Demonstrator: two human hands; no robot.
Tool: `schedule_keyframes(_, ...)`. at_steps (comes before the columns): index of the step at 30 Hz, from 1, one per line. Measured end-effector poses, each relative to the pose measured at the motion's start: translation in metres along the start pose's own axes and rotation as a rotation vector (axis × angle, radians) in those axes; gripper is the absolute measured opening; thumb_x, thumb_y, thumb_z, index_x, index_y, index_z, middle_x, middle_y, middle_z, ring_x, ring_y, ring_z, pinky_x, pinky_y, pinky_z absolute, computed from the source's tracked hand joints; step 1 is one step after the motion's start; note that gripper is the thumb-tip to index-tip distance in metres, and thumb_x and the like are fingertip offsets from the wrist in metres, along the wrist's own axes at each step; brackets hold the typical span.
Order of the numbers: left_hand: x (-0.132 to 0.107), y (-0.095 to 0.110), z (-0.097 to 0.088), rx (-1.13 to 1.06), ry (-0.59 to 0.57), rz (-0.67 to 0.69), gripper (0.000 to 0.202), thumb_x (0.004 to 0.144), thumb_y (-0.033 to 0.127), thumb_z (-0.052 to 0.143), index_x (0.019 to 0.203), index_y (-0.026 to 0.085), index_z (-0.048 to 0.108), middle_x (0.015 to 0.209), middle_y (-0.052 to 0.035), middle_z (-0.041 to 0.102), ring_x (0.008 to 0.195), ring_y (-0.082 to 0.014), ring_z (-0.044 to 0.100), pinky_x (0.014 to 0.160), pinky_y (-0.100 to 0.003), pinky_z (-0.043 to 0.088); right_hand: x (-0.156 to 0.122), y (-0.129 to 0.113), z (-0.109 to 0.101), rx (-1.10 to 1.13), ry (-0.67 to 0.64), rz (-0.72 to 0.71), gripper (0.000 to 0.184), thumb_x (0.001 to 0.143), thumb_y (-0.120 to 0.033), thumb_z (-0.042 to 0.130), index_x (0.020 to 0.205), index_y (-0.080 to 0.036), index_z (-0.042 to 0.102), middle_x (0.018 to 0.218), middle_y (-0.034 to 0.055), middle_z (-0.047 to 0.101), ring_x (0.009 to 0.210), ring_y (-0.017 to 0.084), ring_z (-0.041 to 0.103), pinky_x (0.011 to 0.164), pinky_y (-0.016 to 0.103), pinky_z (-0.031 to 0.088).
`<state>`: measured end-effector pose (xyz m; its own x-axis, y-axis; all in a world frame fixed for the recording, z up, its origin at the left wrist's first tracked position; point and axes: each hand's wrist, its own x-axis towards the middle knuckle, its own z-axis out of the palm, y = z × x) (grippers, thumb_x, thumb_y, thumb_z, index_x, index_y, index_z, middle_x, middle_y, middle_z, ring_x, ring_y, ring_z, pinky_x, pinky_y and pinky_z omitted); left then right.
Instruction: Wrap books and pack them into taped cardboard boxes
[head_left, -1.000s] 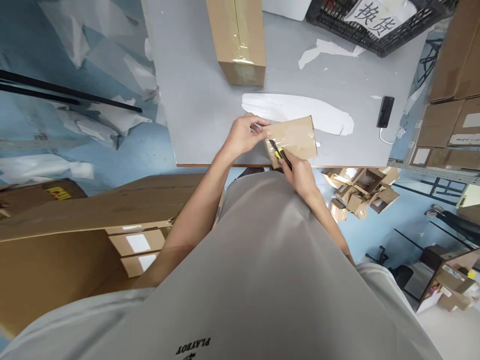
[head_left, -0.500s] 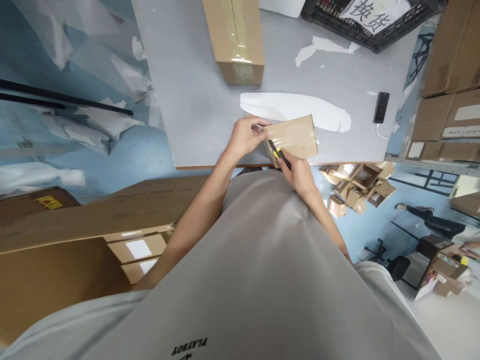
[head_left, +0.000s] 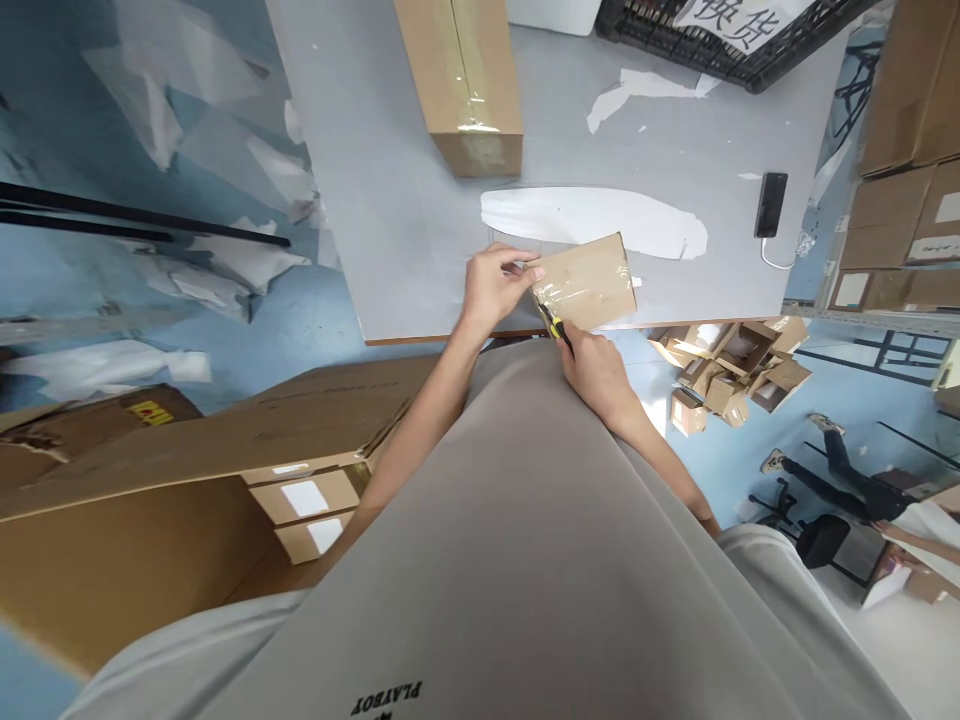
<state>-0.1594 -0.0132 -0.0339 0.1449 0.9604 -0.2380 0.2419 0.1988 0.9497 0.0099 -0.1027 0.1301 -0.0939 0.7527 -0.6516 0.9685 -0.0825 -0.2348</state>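
Note:
A small taped cardboard box (head_left: 589, 283) lies at the near edge of the grey table (head_left: 390, 200). My left hand (head_left: 495, 285) pinches the box's left end and steadies it. My right hand (head_left: 596, 365) is closed round a yellow and black utility knife (head_left: 553, 324), whose tip sits at the box's near left corner. Only a short piece of the knife shows above my fingers.
A long sealed carton (head_left: 465, 80) stands further back on the table. A white patch (head_left: 592, 215) lies behind the small box. A phone (head_left: 771, 204) on a cable lies at the right, a black crate (head_left: 720, 40) at the back. Opened small boxes (head_left: 731, 370) litter the floor.
The knife has slid toward me along the box's left end, so less of it shows. My left hand keeps its pinch. The view has shifted slightly.

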Motion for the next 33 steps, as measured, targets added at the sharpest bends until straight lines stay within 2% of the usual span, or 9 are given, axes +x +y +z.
schedule_keyframes(7, -0.003, 0.001, -0.001, 0.052, 0.039, 0.001, 0.042, 0.093, 0.050, 0.086, 0.123, 0.020, 0.088, 0.122, -0.0103, 0.082, 0.098, -0.0234, 0.077, 0.089, -0.036, 0.066, -0.012, 0.004, 0.008, -0.060, -0.079, 0.003, 0.038, 0.115, -0.026, 0.045, 0.141, -0.028, 0.073, 0.116, 0.0174, 0.086, 0.099, 0.037, 0.081, 0.081, 0.043, 0.058)
schedule_keyframes(10, -0.001, 0.004, -0.002, 0.080, 0.048, 0.011, 0.044, 0.093, 0.053, 0.086, 0.123, 0.020, 0.088, 0.123, -0.0112, 0.082, 0.096, -0.0221, 0.077, 0.086, -0.033, 0.065, -0.020, 0.015, 0.001, 0.024, -0.043, -0.025, 0.037, 0.115, -0.030, 0.049, 0.143, -0.029, 0.073, 0.118, 0.0151, 0.086, 0.100, 0.035, 0.081, 0.084, 0.041, 0.057)
schedule_keyframes(14, -0.002, 0.004, -0.003, 0.084, 0.075, -0.021, 0.045, 0.093, 0.051, 0.086, 0.125, 0.021, 0.086, 0.126, -0.0109, 0.082, 0.096, -0.0212, 0.077, 0.087, -0.033, 0.066, -0.017, 0.056, -0.011, 0.305, 0.241, -0.045, 0.038, 0.116, -0.040, 0.049, 0.143, -0.026, 0.072, 0.123, 0.0124, 0.085, 0.107, 0.032, 0.079, 0.093, 0.038, 0.056)
schedule_keyframes(17, -0.005, 0.010, 0.001, 0.127, 0.112, -0.005, 0.045, 0.095, 0.044, 0.084, 0.134, 0.021, 0.082, 0.130, -0.0111, 0.081, 0.111, -0.0259, 0.078, 0.102, -0.040, 0.066, 0.005, 0.101, -0.011, 0.454, 0.511, 0.117, 0.038, 0.113, -0.052, 0.054, 0.123, -0.021, 0.073, 0.110, 0.0132, 0.082, 0.101, 0.031, 0.076, 0.094, 0.038, 0.056)
schedule_keyframes(19, -0.007, 0.019, 0.009, 0.213, 0.157, 0.068, 0.045, 0.098, 0.039, 0.081, 0.139, 0.023, 0.079, 0.136, -0.0124, 0.078, 0.129, -0.0313, 0.074, 0.118, -0.049, 0.060, 0.024, 0.127, -0.005, 0.543, 0.575, 0.210, 0.037, 0.110, -0.056, 0.058, 0.109, -0.022, 0.071, 0.095, 0.0085, 0.077, 0.091, 0.028, 0.074, 0.087, 0.037, 0.056)
schedule_keyframes(22, -0.013, 0.041, 0.035, 0.356, 0.156, 0.212, 0.043, 0.102, 0.037, 0.076, 0.144, 0.029, 0.076, 0.154, -0.0116, 0.070, 0.154, -0.0365, 0.060, 0.136, -0.058, 0.043, 0.043, 0.148, 0.008, 0.705, 0.537, 0.240, 0.036, 0.106, -0.060, 0.063, 0.101, -0.024, 0.066, 0.079, -0.0004, 0.068, 0.075, 0.023, 0.072, 0.075, 0.032, 0.055)
schedule_keyframes(27, -0.019, 0.067, 0.084, 0.490, -0.045, 0.365, 0.039, 0.111, 0.048, 0.065, 0.144, 0.031, 0.074, 0.169, -0.0088, 0.062, 0.170, -0.0390, 0.042, 0.144, -0.070, 0.022, 0.040, 0.145, 0.028, 0.836, 0.435, 0.217, 0.041, 0.104, -0.066, 0.064, 0.103, -0.025, 0.067, 0.076, -0.0034, 0.067, 0.062, 0.020, 0.071, 0.069, 0.030, 0.056)
schedule_keyframes(30, -0.020, 0.067, 0.096, 0.526, -0.096, 0.368, 0.042, 0.114, 0.053, 0.056, 0.146, 0.030, 0.073, 0.175, -0.0094, 0.056, 0.174, -0.0379, 0.037, 0.145, -0.070, 0.019, 0.032, 0.139, 0.030, 0.755, 0.430, 0.141, 0.041, 0.112, -0.061, 0.054, 0.112, -0.023, 0.070, 0.088, 0.0032, 0.075, 0.077, 0.024, 0.076, 0.082, 0.035, 0.061)
schedule_keyframes(33, -0.021, 0.062, 0.096, 0.538, -0.098, 0.358, 0.046, 0.115, 0.055, 0.053, 0.149, 0.031, 0.072, 0.178, -0.0090, 0.053, 0.175, -0.0372, 0.033, 0.145, -0.070, 0.018, 0.030, 0.137, 0.024, 0.566, 0.511, 0.047, 0.043, 0.118, -0.049, 0.043, 0.133, -0.020, 0.071, 0.117, 0.0149, 0.079, 0.112, 0.031, 0.077, 0.103, 0.043, 0.061)
